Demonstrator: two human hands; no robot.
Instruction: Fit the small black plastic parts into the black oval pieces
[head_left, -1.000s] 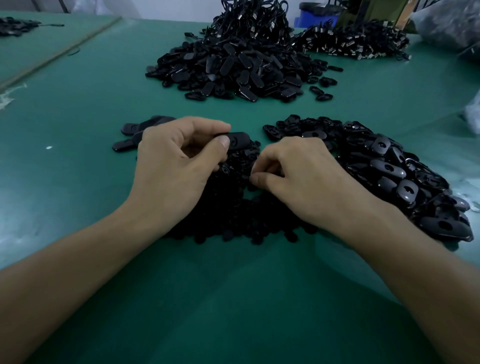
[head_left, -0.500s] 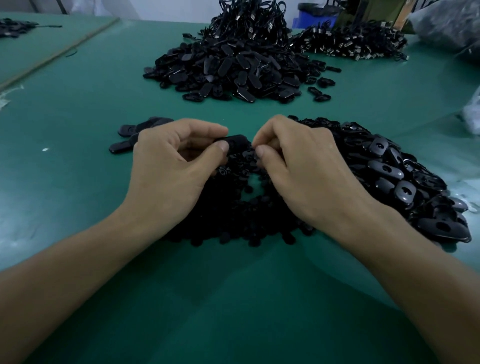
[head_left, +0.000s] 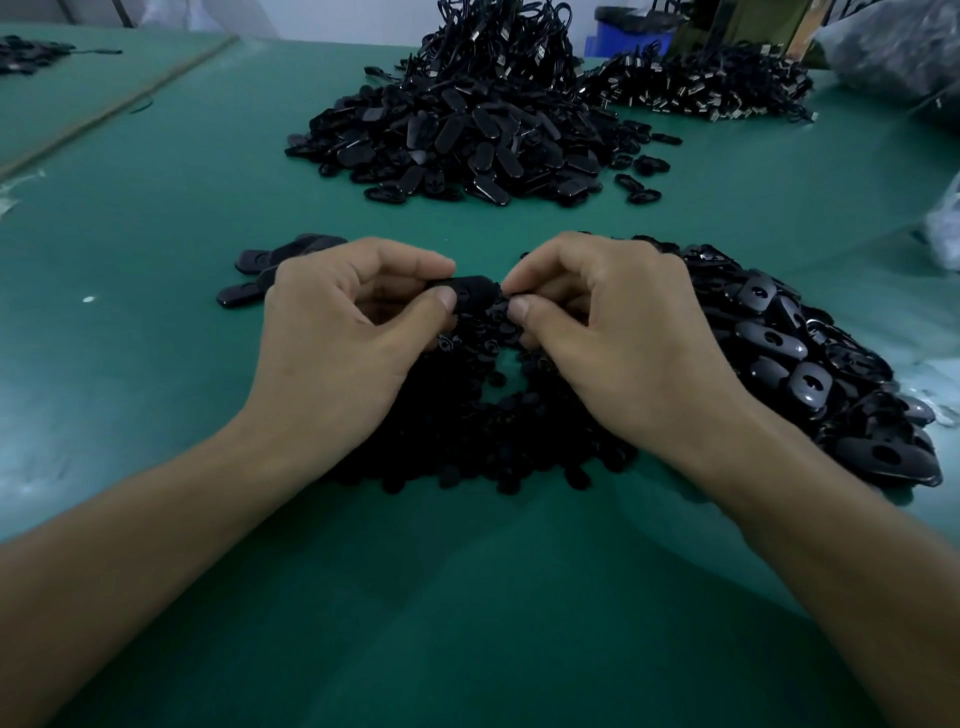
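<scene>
Left hand (head_left: 332, 332) fingers (head_left: 441, 302) pinch oval piece (head_left: 471, 292). Right hand (head_left: 623, 343) fingers (head_left: 522, 310) pinch small part (head_left: 503, 302), mostly hidden, touching piece's right end. Below: heap of small parts (head_left: 488, 421); pile of oval pieces (head_left: 810, 364) right; green tabletop (head_left: 156, 218).

Nearest lie small parts (head_left: 467, 441), oval pieces (head_left: 810, 374) right, larger heap (head_left: 467, 140) behind.

One head-worn cam, aimed forward and down across the green tabletop (head_left: 156, 218) from its near edge, close above the left hand (head_left: 337, 358) and right hand (head_left: 628, 353).
</scene>
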